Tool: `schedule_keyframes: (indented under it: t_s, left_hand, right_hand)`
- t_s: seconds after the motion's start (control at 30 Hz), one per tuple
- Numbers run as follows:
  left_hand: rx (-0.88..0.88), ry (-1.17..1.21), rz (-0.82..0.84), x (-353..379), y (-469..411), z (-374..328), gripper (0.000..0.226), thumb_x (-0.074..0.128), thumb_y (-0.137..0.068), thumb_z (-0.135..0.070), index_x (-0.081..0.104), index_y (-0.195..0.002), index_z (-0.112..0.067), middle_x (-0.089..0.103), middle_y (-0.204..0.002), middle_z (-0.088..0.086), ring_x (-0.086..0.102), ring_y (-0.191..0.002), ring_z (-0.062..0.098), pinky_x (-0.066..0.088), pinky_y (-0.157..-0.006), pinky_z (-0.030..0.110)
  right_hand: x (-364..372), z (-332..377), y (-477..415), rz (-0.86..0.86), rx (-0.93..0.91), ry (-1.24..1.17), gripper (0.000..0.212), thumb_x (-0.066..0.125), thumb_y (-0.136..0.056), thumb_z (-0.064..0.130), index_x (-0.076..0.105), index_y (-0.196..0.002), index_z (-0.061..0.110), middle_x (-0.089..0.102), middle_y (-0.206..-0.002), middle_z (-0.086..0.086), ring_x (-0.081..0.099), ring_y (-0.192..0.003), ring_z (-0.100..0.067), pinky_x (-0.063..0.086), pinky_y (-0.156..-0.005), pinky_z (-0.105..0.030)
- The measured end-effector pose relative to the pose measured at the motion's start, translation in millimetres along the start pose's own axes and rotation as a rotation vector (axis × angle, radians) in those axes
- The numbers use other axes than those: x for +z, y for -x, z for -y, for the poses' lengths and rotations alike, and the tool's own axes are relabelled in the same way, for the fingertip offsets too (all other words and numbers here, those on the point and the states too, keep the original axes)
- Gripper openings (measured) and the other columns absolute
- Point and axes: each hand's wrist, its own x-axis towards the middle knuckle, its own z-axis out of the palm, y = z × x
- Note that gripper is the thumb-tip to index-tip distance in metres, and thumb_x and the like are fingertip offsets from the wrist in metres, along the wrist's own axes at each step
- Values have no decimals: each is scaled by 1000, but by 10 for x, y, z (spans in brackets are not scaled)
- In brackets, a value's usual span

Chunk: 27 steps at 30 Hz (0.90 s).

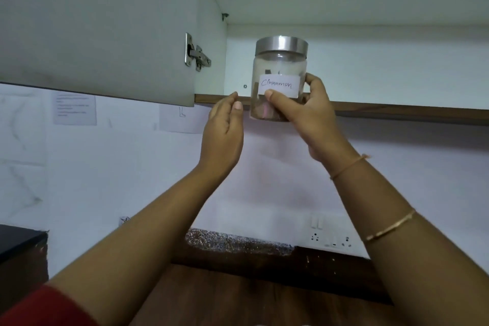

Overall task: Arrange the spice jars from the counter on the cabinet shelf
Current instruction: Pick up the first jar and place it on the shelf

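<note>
Head view, looking up at wall cabinet.

- Bottom left: red sleeve (39, 307) on the left arm; above it, the corner of a dark, flat-topped object (18, 241), identity unclear.
- Wall, left: paper note (75, 110), text too blurred to read.
- Cabinet door (92, 21) stands open, with its metal hinge (197, 54) at the left side wall of the cabinet.
- Left grip (225, 130): raised, fingers relaxed and lightly curved, nothing in it. Fingertips sit at the front edge of the cabinet shelf (397, 111), just left of the jar, with a narrow gap between them and the glass.
- Cinnamon jar (280, 66): clear, upright, steel lid (281, 43), white handwritten label (279, 85) reading "Cinnamon", brown pieces in the bottom. Position: near the left end of the shelf at its front edge, base below the edge line and upper body in front of the opening. Cannot tell whether it touches the shelf.
- Right grip (309, 114): closed around the jar, thumb on the lower edge of the label, fingers wrapped round the right side.
- Right arm: thin thread (349, 165) at the wrist, gold bangle (389, 227) lower on the forearm.
- Below: speckled bench (238, 243) against the wall; socket panel (332, 238) on the wall to its right.
</note>
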Motion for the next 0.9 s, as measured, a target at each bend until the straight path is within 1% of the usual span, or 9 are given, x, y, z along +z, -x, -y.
schedule_keyframes:
  t_s: [0.2, 0.27, 0.33, 0.4, 0.47, 0.6, 0.7, 0.83, 0.9]
  left_hand:
    - [209, -568, 168, 48, -622, 379, 41, 37, -101, -28, 47, -136, -10, 39, -148, 11, 28, -140, 27, 25, -111, 37]
    - [260, -835, 291, 66, -785, 488, 46, 33, -101, -32, 37, -142, -10, 31, -152, 12, 21, -142, 33, 18, -113, 43]
    - [287, -975, 355, 90, -899, 555, 46, 31, -102, -33, 35, -142, -11, 34, -149, 12, 26, -138, 35, 18, -114, 45]
    - [317, -935, 304, 106, -985, 563, 36, 33, -101, -30, 52, -124, -10, 58, -124, 13, 48, -118, 33, 24, -108, 42]
    - [298, -855, 230, 107, -1042, 547, 34, 37, -100, -31, 63, -101, -8, 67, -94, 12, 56, -91, 33, 33, -97, 38]
    - [295, -812, 155, 105, -1096, 599, 35, 44, -97, -37, 68, -90, -12, 69, -81, 11, 56, -77, 30, 40, -63, 33]
    - [308, -749, 117, 111, -1076, 637, 31, 46, -96, -38, 70, -97, -20, 70, -82, 8, 57, -79, 28, 37, -63, 31]
    - [327, -701, 82, 130, -1061, 680, 29, 45, -97, -37, 70, -103, -22, 71, -86, 6, 56, -80, 26, 37, -84, 32]
    - [333, -714, 86, 138, -1071, 706, 31, 43, -97, -38, 69, -100, -20, 71, -87, 6, 55, -77, 24, 37, -94, 33]
  right_hand:
    - [64, -55, -537, -59, -23, 126, 68, 76, -71, 41, 39, -126, 25, 63, -94, 13, 66, -88, -5, 54, -78, -23]
    - [119, -111, -664, -65, -36, 176, 70, 75, -73, 39, 37, -128, 22, 62, -97, 10, 64, -91, -9, 52, -75, -22]
    - [186, -178, -757, -65, -62, 243, 70, 74, -75, 37, 35, -130, 17, 60, -103, 4, 62, -91, -14, 49, -68, -18]
    - [261, -252, -842, -65, -99, 294, 67, 73, -77, 34, 35, -128, 12, 57, -102, 2, 59, -89, -16, 44, -60, -12]
    - [325, -320, -918, -63, -105, 309, 65, 72, -78, 34, 35, -126, 11, 56, -102, 1, 58, -88, -16, 41, -58, -10]
    - [404, -368, -1134, 1, 10, 358, 64, 72, -77, 38, 37, -121, 9, 54, -101, 1, 57, -91, -19, 45, -63, -23]
    - [444, -345, -1324, 85, 161, 352, 67, 76, -72, 37, 38, -120, 9, 56, -104, -2, 60, -94, -20, 51, -72, -31]
    - [561, -369, -1525, 192, 267, 353, 41, 78, -70, 26, 56, -103, 13, 62, -87, -3, 59, -74, -16, 42, -54, -24]
    - [625, -399, -1606, 225, 282, 373, 32, 78, -71, 22, 59, -95, 15, 62, -85, -3, 57, -69, -15, 41, -54, -24]
